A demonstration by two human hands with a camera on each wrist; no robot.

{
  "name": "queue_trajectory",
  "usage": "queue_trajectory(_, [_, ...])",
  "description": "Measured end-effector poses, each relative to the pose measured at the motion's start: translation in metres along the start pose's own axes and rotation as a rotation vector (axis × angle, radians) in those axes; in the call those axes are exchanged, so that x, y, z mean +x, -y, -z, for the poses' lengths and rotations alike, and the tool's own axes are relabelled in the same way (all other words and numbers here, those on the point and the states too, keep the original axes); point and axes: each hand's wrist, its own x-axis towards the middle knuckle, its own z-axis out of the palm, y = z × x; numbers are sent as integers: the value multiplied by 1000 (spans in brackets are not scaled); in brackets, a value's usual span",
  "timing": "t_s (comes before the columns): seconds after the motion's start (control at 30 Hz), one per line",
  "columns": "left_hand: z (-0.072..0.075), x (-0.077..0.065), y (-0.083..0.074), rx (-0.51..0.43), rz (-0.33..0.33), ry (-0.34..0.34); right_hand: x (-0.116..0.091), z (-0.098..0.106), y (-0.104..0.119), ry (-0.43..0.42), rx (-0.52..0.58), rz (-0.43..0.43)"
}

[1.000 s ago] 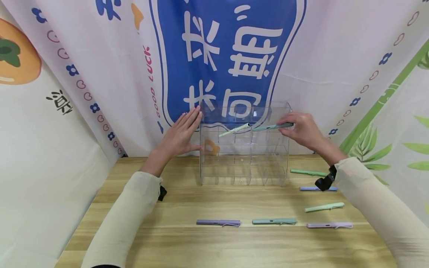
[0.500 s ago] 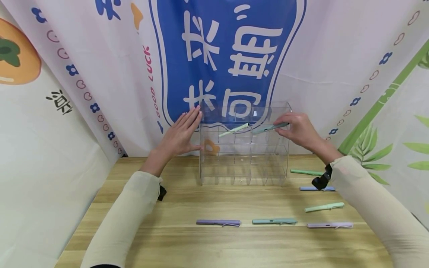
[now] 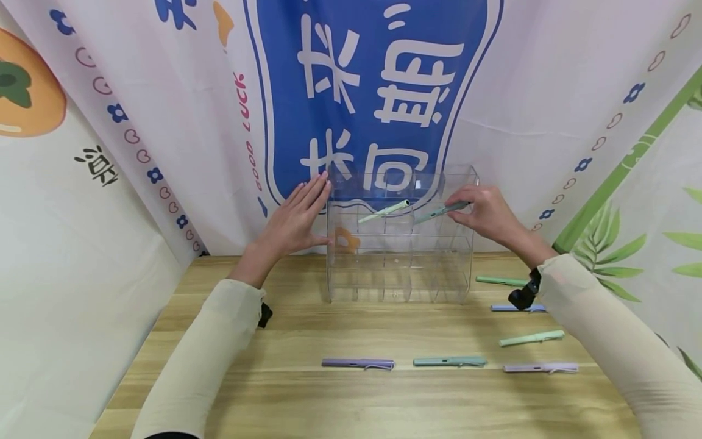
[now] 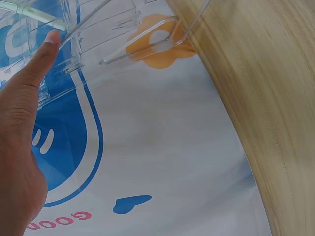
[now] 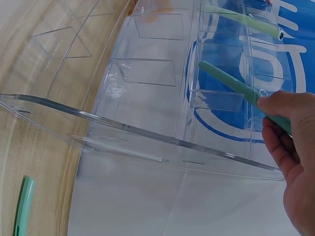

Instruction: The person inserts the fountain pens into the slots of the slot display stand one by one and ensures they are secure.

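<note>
A clear acrylic rack (image 3: 470,268) with several compartments stands upright at the back of the table. Straight fingers of my left hand (image 3: 296,219) lie along its left side, the thumb (image 4: 49,44) at its front edge. In my right hand (image 3: 488,210), thumb and fingers pinch a teal pen (image 3: 433,213) near one end. That pen slants down to the left, its free end (image 5: 209,68) among the upper compartments in the right wrist view. To its left a light green pen (image 3: 384,211) lies slanted across the rack's upper part.
In front of the rack lie a purple pen (image 3: 358,363), another teal pen (image 3: 450,361) and a lilac pen (image 3: 540,367). A mint pen (image 3: 531,338), a blue pen (image 3: 510,308) and a green pen (image 3: 500,281) line the right side. A printed curtain (image 3: 510,122) hangs behind.
My right hand has shifted a little to the left with the teal pen, whose left end now dips lower. My left hand stays in place against the rack.
</note>
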Motion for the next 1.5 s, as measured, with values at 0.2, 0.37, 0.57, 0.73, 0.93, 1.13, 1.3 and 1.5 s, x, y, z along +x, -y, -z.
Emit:
queue_trajectory(0.2, [1,-1,0,-7,-9,-2,-1,0,-2,-1,3,10])
queue_trajectory(0.37, [2,-1,0,-13,-11,-6,-2,1,-3,1,10,8])
queue_trajectory(0.57, [2,0,0,-9,-10,-1,-2,2,-2,7,24,16])
queue_trajectory(0.73, [2,0,-1,-5,-1,9,-2,4,-1,12,17,20])
queue_trajectory(0.93, [2,0,-2,-1,2,11,-2,5,0,9,14,26])
queue_trajectory(1.13, [1,-1,-1,-16,9,6,-3,6,0,7,13,30])
queue_trajectory(1.3, [1,-1,-2,-10,8,11,-4,9,0,1,-10,50])
queue_trajectory(1.5, [3,0,-2,4,7,20,-5,20,7,-29,-43,62])
